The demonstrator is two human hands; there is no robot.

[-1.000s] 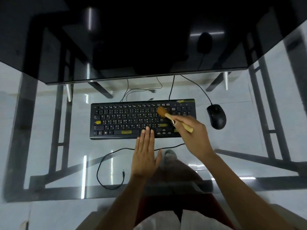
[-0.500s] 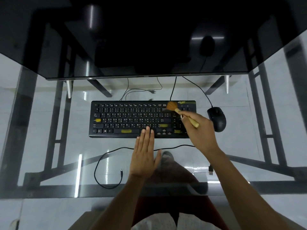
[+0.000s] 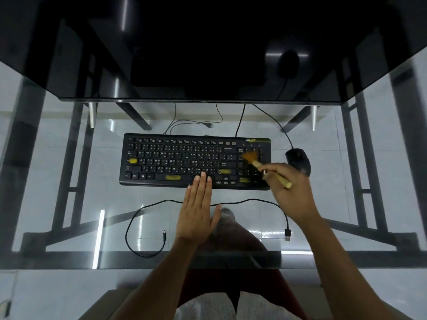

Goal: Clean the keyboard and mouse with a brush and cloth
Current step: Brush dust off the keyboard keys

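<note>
A black keyboard with a few yellow smudges lies on the glass table. My left hand lies flat, its straight fingertips pressing the keyboard's front edge near the space bar. My right hand grips a small wooden-handled brush whose orange bristles touch the keys at the keyboard's right end. A black mouse sits just right of the keyboard, partly behind my right hand. No cloth is in view.
A large dark monitor stands behind the keyboard. A loose black cable with a USB plug curls on the glass table in front of the keyboard. Keyboard and mouse cords run back under the monitor. My legs show below the glass.
The brush has swept from the keyboard's top right corner down onto the right-hand keys. My left hand has stayed pressed on the front edge.
</note>
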